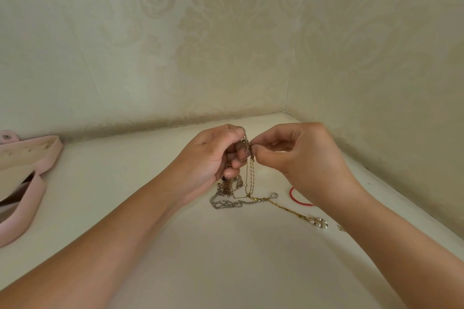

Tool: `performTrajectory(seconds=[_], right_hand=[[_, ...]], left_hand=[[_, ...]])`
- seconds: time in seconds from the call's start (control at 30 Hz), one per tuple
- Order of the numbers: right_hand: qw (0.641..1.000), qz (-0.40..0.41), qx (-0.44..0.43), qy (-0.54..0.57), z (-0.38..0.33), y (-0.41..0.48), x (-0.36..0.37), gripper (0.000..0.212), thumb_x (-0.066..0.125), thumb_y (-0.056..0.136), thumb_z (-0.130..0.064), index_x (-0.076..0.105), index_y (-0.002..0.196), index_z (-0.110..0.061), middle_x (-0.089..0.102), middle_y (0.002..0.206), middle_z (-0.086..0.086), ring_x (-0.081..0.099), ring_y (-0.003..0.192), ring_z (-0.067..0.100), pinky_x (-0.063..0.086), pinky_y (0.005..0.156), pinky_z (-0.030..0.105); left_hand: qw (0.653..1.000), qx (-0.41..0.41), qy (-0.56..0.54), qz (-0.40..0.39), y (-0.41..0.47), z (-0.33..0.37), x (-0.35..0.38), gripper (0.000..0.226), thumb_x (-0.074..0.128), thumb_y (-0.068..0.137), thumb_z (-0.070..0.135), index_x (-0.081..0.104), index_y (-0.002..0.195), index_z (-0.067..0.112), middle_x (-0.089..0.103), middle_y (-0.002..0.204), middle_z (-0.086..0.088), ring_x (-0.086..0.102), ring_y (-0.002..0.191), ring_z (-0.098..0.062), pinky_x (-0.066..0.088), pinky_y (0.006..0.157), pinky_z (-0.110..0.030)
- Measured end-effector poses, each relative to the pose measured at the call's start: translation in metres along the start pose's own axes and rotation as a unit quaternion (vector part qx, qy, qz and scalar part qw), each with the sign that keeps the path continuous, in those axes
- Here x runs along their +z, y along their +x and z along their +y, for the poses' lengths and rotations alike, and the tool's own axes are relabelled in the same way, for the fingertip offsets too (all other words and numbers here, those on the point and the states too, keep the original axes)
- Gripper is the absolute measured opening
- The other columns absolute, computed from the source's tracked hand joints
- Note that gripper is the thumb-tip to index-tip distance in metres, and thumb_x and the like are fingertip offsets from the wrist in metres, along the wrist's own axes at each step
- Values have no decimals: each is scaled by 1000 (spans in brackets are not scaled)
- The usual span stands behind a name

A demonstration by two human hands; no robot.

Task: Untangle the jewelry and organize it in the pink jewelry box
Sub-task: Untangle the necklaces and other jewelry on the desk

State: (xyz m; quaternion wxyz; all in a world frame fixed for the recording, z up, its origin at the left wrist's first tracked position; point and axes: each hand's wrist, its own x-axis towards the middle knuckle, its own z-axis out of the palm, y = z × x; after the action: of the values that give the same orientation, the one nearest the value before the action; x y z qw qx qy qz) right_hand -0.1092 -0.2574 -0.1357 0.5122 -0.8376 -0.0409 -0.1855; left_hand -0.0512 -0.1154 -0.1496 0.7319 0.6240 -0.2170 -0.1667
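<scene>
Meanwhile, a knot of tangled chains (247,149) is being pinched between the left hand (213,158) and right hand (301,155), loose ends being left trailing onto the shelf (175,221) for slack.

Two hands meet at centre: one left hand (211,158) and one right hand (306,158). One tangle of chains (247,150) hangs between them, its strands too knotted to count. One silver chain (226,203) and one gold chain (288,211) trail out at 6 o'clock. One red band (293,195) lies at 4 o'clock. One pink jewelry box (56,150) sits at 9 o'clock.
</scene>
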Motion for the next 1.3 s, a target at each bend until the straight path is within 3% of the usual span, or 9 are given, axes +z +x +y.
performTrajectory(seconds=[0.07, 0.3, 0.37, 0.47, 0.57, 0.73, 0.93, 1.13, 1.3], right_hand=[[999, -16, 22, 39, 0, 2, -1, 14, 73, 77, -12, 71, 67, -22, 64, 55, -10, 55, 50, -3, 40, 51, 7], [1000, -11, 14, -2, 2, 5, -5, 14, 68, 79, -12, 66, 68, -20, 60, 59, -9, 49, 48, -2, 37, 44, 10], [999, -12, 15, 30, 1, 8, -7, 14, 66, 80, -9, 65, 70, -18, 67, 69, 0, 59, 61, 6, 47, 57, 14], [995, -28, 34, 91, 2, 8, -6, 15, 63, 81, -3, 64, 71, -13, 71, 71, 6, 67, 74, 19, 52, 85, 34], [987, -43, 48, 147, 4, 8, -6, 11, 62, 82, 0, 63, 74, -8, 70, 66, 4, 68, 72, 15, 52, 89, 41], [940, -94, 102, 313, 3, 10, -7, 18, 54, 84, 7, 57, 76, -9, 63, 67, 3, 62, 66, 12, 55, 79, 23], [839, -132, 191, 492, 4, 10, -9, 17, 49, 65, -4, 48, 80, -11, 51, 64, 2, 55, 62, 15, 52, 77, 28], [852, -111, 191, 475, 7, 12, -9, 16, 37, 80, 2, 45, 80, -11, 47, 63, 2, 50, 63, 16, 49, 79, 30], [837, -125, 180, 502, 5, 11, -9, 17, 40, 65, -1, 44, 78, -12, 39, 62, 3, 40, 47, 11, 44, 68, 27]], left_hand=[[1000, 0, -6, -1, 0, 0, 1, 21, 42, 97, 12, 46, 76, 9, 47, 52, 0, 39, 44, -9, 28, 39, -17], [1000, -11, -17, 4, 1, -1, -1, 25, 43, 96, 14, 42, 72, 12, 40, 51, 4, 34, 42, -7, 26, 36, -16], [1000, -18, -16, 6, 2, -1, -2, 25, 43, 96, 14, 41, 72, 13, 37, 51, 5, 32, 41, -7, 25, 36, -16], [1000, -23, -11, 7, 2, -1, -1, 23, 43, 97, 15, 40, 74, 13, 36, 49, 5, 30, 39, -7, 23, 35, -16], [999, -24, -18, 16, 1, 0, -1, 22, 43, 97, 15, 40, 76, 13, 36, 48, 5, 29, 39, -7, 22, 35, -16], [1000, -25, -11, 8, 1, 1, 0, 22, 43, 97, 15, 41, 75, 13, 35, 49, 5, 29, 40, -7, 20, 36, -17], [1000, -28, 6, -8, -1, 0, 2, 26, 42, 97, 15, 38, 71, 13, 37, 50, 5, 30, 41, -7, 21, 37, -16], [999, -27, 18, -17, 0, -1, 1, 28, 42, 98, 15, 37, 70, 13, 37, 52, 5, 31, 42, -7, 22, 37, -16], [998, -32, 39, -28, -1, -2, 2, 25, 41, 98, 16, 39, 73, 13, 36, 52, 5, 30, 43, -7, 23, 38, -16]])
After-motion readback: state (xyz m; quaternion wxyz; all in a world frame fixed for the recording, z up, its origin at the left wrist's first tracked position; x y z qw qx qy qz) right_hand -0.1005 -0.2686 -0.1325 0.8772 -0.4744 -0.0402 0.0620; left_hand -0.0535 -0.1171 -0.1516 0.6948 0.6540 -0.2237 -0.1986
